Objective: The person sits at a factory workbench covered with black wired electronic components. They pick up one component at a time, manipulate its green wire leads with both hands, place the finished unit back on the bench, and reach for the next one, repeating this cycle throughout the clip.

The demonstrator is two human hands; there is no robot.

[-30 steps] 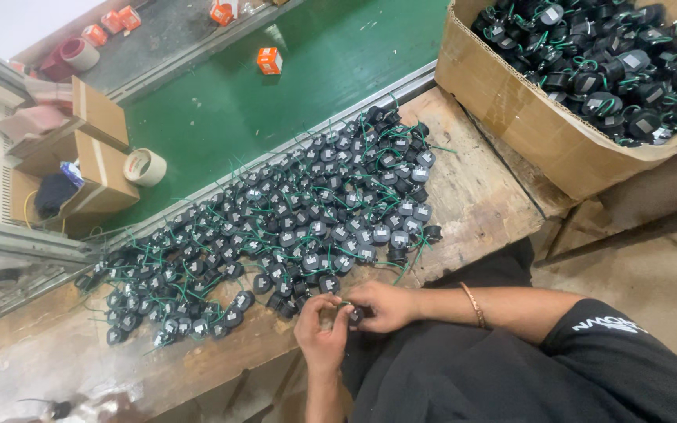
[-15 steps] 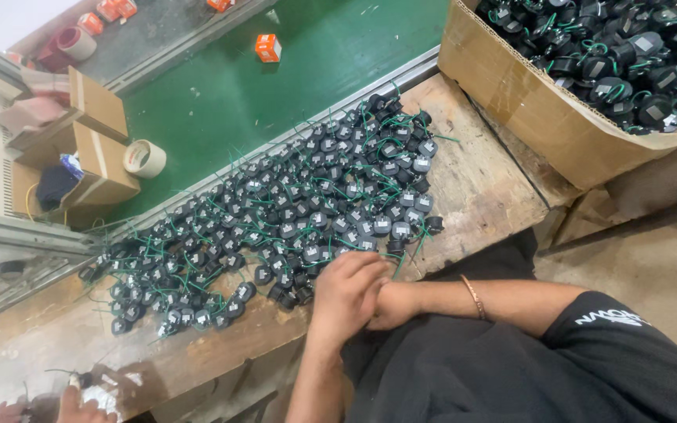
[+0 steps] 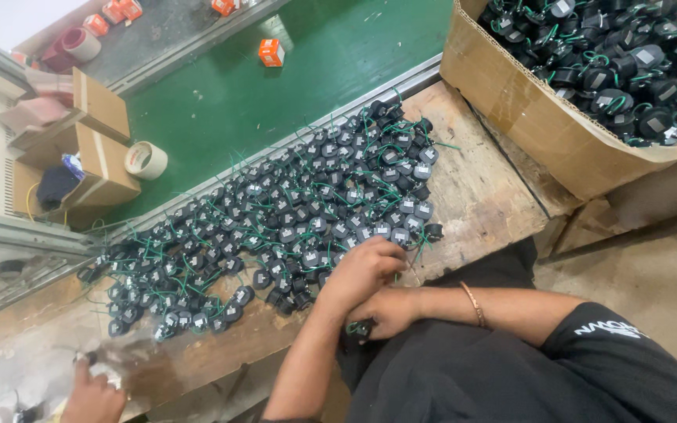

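Black coil part (image 3: 360, 329): small, round, with thin green wires trailing off it; we see only a bit of it below our right hand (image 3: 389, 309), at the near edge of the bench, over our lap.
Handling: we judge it light and hard-bodied, easy to pinch by its rim; the wires look thin and snag-prone, so we would take hold of the body, not the leads.
Right fingers: curled close round the part, mostly hidden under the left hand.
Left hand (image 3: 362, 270): laid over the right, fingers bent, tips touching the nearest parts of the spread; whether it grips one we cannot tell.
Spread of parts (image 3: 276, 227): just beyond our fingertips, dozens lying flat on the wooden bench (image 3: 479, 196).
Cardboard box (image 3: 542, 125): well off to the right of our fingers, heaped with the same parts.
Another person's hand (image 3: 92, 395): far left of ours, at the bench edge.
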